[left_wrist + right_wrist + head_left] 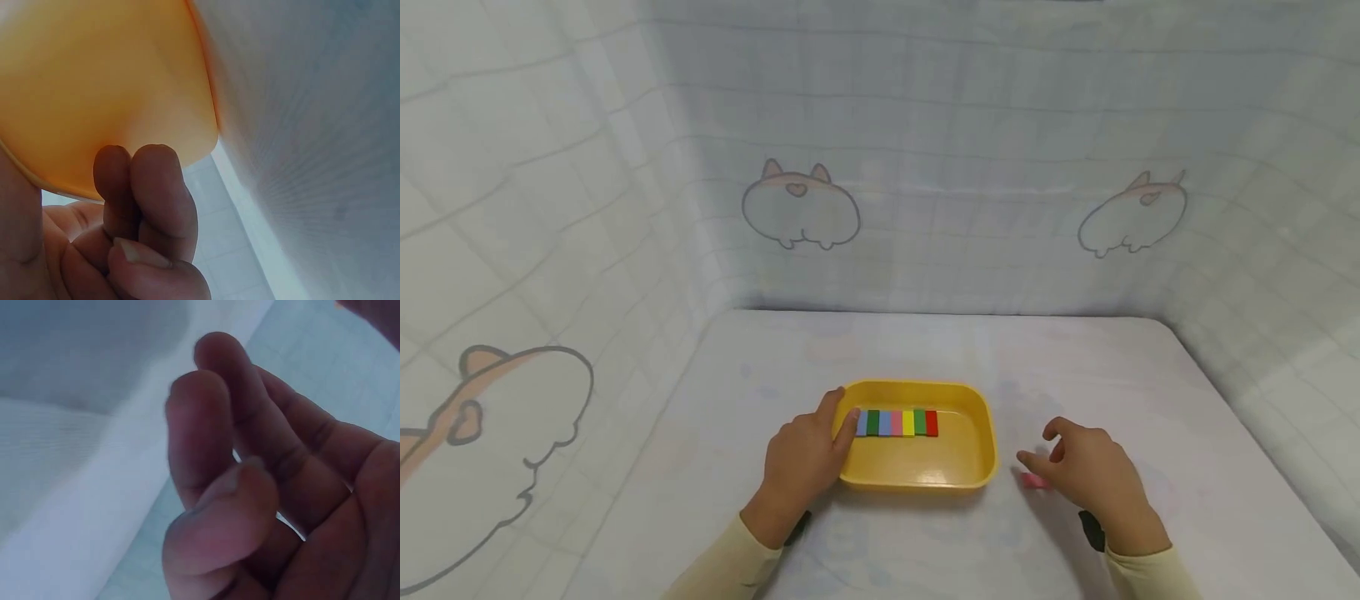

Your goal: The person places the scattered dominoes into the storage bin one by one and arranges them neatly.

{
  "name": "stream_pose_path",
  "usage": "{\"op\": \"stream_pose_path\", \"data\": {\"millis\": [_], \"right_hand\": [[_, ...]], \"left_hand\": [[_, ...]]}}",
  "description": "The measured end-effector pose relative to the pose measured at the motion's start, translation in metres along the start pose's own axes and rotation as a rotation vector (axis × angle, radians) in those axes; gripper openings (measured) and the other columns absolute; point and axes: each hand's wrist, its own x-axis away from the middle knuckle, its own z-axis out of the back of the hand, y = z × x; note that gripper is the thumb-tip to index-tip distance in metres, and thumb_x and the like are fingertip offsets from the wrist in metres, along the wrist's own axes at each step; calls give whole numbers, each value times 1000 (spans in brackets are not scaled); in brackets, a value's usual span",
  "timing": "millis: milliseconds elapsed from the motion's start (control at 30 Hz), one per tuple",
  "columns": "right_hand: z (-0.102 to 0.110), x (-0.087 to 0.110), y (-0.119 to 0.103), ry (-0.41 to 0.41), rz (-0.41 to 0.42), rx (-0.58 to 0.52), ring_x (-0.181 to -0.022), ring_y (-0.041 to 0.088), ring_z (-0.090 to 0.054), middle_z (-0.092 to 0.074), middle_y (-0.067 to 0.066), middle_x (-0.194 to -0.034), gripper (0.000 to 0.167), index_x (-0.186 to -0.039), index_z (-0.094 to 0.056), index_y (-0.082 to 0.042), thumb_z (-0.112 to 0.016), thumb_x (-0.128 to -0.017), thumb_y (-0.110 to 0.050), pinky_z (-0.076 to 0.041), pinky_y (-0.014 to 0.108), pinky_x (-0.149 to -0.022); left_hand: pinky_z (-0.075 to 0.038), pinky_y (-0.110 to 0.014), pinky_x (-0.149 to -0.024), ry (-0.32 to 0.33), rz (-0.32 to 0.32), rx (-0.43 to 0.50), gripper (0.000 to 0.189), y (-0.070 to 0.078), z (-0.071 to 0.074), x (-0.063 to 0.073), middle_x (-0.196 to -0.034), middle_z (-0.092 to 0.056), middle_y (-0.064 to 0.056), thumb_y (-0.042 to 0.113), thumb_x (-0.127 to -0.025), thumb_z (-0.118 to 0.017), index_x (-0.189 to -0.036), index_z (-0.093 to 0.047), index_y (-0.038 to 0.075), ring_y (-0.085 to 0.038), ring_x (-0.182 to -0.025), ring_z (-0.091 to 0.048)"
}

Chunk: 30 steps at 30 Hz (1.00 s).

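A yellow tray [917, 473] with rounded corners lies on the table. Its left end is held by my left hand [805, 454], thumb over the rim and fingers against the outer wall, as the left wrist view also shows. Inside, several coloured blocks stand side by side in a straight row, from a light blue block [862, 423] near the thumb to a red block [932, 423]. My right hand [1093, 471] hovers right of the tray, thumb and index finger apart with nothing between them. Just below that thumb a pink block [1033, 481] lies on the table, partly hidden by the hand.
The pale table [760, 367] ends at a straight back edge. Light cloth walls [925, 125] with a grid and cartoon animal prints surround it at the back and both sides. Dark wrist camera pieces [1092, 531] sit under the wrists.
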Motion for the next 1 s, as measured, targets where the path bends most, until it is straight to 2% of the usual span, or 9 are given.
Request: {"op": "stream_pose_path", "data": {"millis": [200,467,767,1000], "right_hand": [[-13,0,5,-44,-59,-4,-64,17,-56,-64,-4,-79,79,-113,-66,-11,-81,-74,-78,-46,36,-57],[-16,1,5,-27,-54,28,-63,17,-54,-62,-5,-78,91,-117,-67,-14,-83,-62,-85,-43,38,-54],[-18,5,5,-33,-34,45,-64,16,-53,-59,-9,-77,89,-121,-68,-21,-84,-60,-84,-41,38,-53],[-20,5,8,-48,-42,25,-64,16,-53,-59,-8,-77,82,-119,-68,-19,-87,-65,-78,-42,37,-54]], "left_hand": [[-38,-33,-43,-5,9,15,57,-1,0,1,-56,-45,4,57,-108,-49,-149,-56,18,-17,-50,-46],[-39,-34,-44,-21,20,8,60,-2,-1,-1,-59,-49,3,61,-108,-44,-149,-55,19,-17,-52,-47],[-39,-33,-44,-7,5,-1,58,-4,1,-1,-58,-47,4,59,-109,-45,-149,-55,19,-17,-52,-48],[-41,-34,-45,-18,5,6,60,-4,0,0,-60,-50,3,61,-108,-44,-150,-55,19,-17,-53,-49]]}}
